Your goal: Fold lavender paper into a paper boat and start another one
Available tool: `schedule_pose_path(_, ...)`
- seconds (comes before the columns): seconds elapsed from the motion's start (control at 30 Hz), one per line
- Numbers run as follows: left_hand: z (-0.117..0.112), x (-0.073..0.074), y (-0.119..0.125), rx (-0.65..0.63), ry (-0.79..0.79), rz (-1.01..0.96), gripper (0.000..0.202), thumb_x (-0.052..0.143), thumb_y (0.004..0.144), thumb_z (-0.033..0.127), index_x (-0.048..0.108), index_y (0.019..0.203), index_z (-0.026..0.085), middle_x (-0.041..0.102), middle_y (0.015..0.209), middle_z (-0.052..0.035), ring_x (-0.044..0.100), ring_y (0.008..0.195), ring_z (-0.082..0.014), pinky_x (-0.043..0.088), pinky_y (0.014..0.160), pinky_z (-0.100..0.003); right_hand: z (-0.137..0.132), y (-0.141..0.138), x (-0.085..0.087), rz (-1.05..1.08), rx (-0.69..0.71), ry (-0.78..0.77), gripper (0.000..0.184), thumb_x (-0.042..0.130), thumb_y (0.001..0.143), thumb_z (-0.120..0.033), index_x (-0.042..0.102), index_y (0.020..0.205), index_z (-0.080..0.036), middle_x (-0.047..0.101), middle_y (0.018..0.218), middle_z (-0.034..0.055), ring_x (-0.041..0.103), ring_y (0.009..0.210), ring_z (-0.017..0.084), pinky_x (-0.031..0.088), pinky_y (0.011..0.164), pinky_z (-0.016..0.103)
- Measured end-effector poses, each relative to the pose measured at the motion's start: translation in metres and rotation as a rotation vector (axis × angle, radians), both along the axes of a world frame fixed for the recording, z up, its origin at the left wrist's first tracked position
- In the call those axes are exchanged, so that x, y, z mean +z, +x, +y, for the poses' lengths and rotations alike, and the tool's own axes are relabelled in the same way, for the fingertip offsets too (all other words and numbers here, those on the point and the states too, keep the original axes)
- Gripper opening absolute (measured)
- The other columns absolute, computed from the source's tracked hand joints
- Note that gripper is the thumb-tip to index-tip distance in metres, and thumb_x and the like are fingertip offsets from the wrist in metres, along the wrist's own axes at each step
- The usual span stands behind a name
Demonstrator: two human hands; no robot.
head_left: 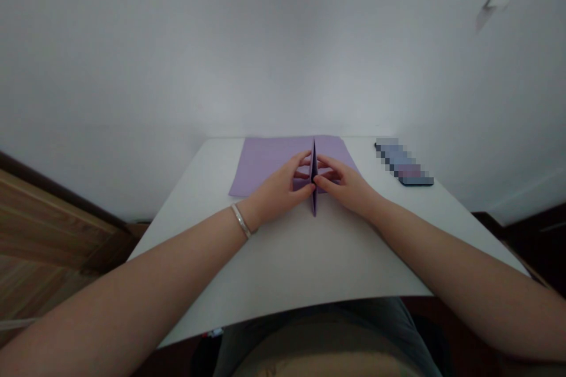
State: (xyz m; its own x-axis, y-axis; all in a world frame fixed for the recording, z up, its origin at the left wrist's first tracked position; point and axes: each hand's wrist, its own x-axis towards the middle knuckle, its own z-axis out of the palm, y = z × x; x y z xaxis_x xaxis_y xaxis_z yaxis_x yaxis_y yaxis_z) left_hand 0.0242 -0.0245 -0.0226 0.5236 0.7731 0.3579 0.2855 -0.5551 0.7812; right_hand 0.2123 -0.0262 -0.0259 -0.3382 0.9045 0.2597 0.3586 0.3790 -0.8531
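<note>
A folded piece of purple paper (314,203) stands on edge between my hands, its narrow side toward me and a dark gap showing between its layers. On its left side, my left hand (283,182) grips it with the thumb near the gap and the fingers behind. From the right, my right hand (347,185) holds it the same way, thumb close to the left one. Beneath and behind the hands lies flat purple paper (267,159); how many sheets it has I cannot tell. A silvery bracelet (241,221) circles my left wrist.
The white table (283,271) meets the pale wall (283,59) at its far edge. A phone (404,165), its screen blurred, lies at the table's right side. Wooden furniture (53,230) stands left of the table.
</note>
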Motion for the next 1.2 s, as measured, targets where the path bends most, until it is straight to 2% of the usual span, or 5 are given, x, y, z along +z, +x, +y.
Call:
schedule_pose_path(0.37,0.011,-0.011,-0.005,-0.026,-0.075,-0.116,0.057,0.048,0.082,0.014,0.041,0.137,0.021,0.055,0.132,-0.0100,0.063,0.102,-0.0191,0.053,0.087,-0.032,-0.004,0.004,0.000,-0.046,-0.043,0.076,0.050,0.054,0.084,-0.023,0.054,0.133,-0.028,0.063,0.126,0.0032,0.068,0.071,0.014,0.059,0.074,0.033)
schedule_pose_path(0.57,0.019,-0.016,-0.008,-0.048,-0.088,-0.121,0.047,0.047,0.076,0.012,0.056,0.121,0.015,0.061,0.126,-0.0083,0.060,0.109,-0.0203,0.048,0.096,-0.036,0.002,0.014,-0.006,-0.103,-0.014,0.256,0.043,0.050,0.084,-0.016,0.064,0.123,-0.028,0.066,0.124,0.0009,0.061,0.111,0.019,0.049,0.098,0.037)
schedule_pose_path(0.7,0.023,-0.019,-0.012,-0.082,-0.099,-0.066,0.048,0.044,0.071,0.008,0.056,0.117,0.014,0.062,0.123,-0.0084,0.059,0.112,-0.0200,0.045,0.101,-0.038,0.005,0.019,-0.007,-0.153,0.049,0.313,0.044,0.048,0.084,-0.011,0.066,0.120,-0.031,0.068,0.120,-0.0003,0.062,0.110,0.017,0.047,0.101,0.039)
schedule_pose_path(1.03,0.028,-0.025,-0.021,-0.128,0.136,0.178,0.058,0.043,0.068,0.003,0.052,0.123,0.017,0.060,0.125,-0.0081,0.057,0.116,-0.0204,0.043,0.104,-0.040,0.006,0.026,-0.006,-0.321,0.166,0.460,0.037,0.047,0.089,-0.015,0.067,0.118,-0.025,0.066,0.123,0.0045,0.061,0.113,0.017,0.047,0.101,0.037)
schedule_pose_path(1.2,0.022,-0.016,-0.022,-0.163,0.209,0.295,0.054,0.046,0.068,0.004,0.054,0.120,0.017,0.061,0.125,-0.0078,0.056,0.117,-0.0205,0.041,0.105,-0.039,0.004,0.028,-0.003,-0.430,0.214,0.510,0.036,0.047,0.089,-0.014,0.067,0.118,-0.022,0.065,0.124,0.0076,0.062,0.112,0.018,0.049,0.098,0.035)
